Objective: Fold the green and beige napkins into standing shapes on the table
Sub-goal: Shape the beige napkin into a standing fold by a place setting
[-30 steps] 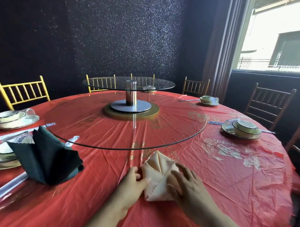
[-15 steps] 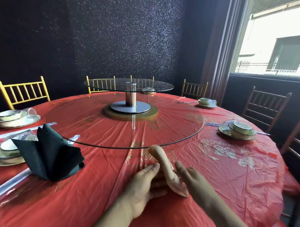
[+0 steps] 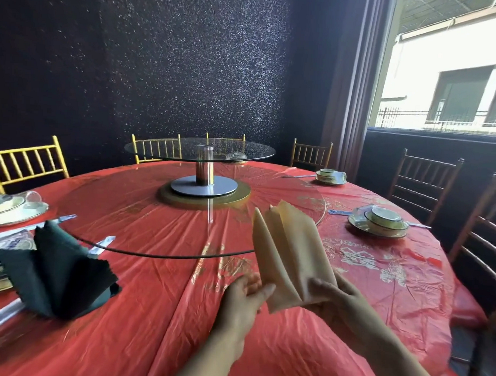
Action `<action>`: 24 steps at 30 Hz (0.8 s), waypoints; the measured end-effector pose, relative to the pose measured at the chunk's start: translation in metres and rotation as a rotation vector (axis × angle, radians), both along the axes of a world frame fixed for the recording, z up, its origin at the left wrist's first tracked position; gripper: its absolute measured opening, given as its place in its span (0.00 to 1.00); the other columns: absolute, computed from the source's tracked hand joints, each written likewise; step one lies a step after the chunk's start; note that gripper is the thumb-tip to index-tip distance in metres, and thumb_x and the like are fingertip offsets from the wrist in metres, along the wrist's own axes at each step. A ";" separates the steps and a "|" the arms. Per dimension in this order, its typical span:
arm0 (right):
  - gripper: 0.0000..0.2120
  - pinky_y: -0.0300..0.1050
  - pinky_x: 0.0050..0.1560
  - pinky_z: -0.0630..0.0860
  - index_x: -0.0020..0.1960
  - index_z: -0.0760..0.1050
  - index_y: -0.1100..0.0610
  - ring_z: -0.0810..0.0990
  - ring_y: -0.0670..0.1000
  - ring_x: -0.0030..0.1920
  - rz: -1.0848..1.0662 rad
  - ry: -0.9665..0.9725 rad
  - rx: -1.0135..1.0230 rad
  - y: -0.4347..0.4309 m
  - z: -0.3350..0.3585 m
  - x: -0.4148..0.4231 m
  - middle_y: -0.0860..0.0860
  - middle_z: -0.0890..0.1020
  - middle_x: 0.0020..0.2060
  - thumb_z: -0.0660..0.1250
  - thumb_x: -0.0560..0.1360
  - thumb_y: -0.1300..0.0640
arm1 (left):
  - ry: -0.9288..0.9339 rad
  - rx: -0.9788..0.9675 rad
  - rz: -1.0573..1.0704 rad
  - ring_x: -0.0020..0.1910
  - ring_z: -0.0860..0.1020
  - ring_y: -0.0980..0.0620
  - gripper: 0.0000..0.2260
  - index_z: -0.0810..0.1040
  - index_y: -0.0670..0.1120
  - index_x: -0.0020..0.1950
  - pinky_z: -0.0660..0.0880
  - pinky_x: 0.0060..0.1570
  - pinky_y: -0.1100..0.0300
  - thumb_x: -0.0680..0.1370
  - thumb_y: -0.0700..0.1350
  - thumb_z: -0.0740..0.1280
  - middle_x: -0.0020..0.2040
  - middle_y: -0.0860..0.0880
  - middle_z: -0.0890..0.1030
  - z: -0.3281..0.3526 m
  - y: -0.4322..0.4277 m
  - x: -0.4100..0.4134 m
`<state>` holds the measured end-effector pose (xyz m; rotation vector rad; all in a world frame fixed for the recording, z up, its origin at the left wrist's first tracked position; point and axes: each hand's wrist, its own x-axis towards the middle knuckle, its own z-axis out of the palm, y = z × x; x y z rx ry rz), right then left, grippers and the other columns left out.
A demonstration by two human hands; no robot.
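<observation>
The beige napkin (image 3: pixel 288 251), folded into long pleats, is lifted off the red table (image 3: pixel 158 319) and points up and away from me. My right hand (image 3: pixel 336 296) grips its lower end, thumb on top. My left hand (image 3: pixel 244 298) is beside the napkin's lower left edge with fingers relaxed, fingertips touching the cloth. The dark green napkin (image 3: pixel 55 271) stands folded in a fan shape at the left of the table, far from both hands.
A glass turntable (image 3: pixel 112 245) on a metal stand (image 3: pixel 204 183) fills the table's middle. Place settings with bowls sit at the right (image 3: pixel 379 224), far right (image 3: pixel 330 176) and left (image 3: pixel 12 209). Chairs ring the table. A window is at the right.
The beige napkin went from lying flat on the table to being raised upright in my right hand. My left hand let go and now only touches its edge.
</observation>
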<state>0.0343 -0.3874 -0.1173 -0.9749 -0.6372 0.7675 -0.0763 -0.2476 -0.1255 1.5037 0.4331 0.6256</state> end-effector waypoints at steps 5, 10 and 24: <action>0.26 0.44 0.39 0.74 0.46 0.75 0.64 0.76 0.51 0.38 -0.313 -0.388 -0.290 0.002 -0.002 0.039 0.57 0.79 0.37 0.76 0.54 0.51 | -0.008 0.094 0.051 0.34 0.72 0.51 0.05 0.77 0.45 0.35 0.70 0.34 0.59 0.70 0.39 0.70 0.34 0.43 0.77 0.006 0.000 0.034; 0.08 0.44 0.41 0.68 0.42 0.69 0.58 0.71 0.52 0.39 -0.440 -0.553 -0.424 0.009 -0.006 0.086 0.54 0.74 0.36 0.69 0.69 0.63 | 0.021 0.230 0.175 0.30 0.74 0.57 0.06 0.79 0.50 0.33 0.72 0.36 0.58 0.70 0.42 0.70 0.27 0.56 0.79 -0.004 -0.010 0.089; 0.20 0.49 0.46 0.74 0.57 0.70 0.60 0.77 0.50 0.46 -0.393 -0.395 -0.420 0.008 -0.006 0.206 0.55 0.77 0.47 0.69 0.70 0.51 | 0.090 0.316 0.349 0.49 0.78 0.48 0.10 0.81 0.39 0.54 0.67 0.46 0.66 0.75 0.35 0.65 0.49 0.44 0.81 -0.024 -0.040 0.212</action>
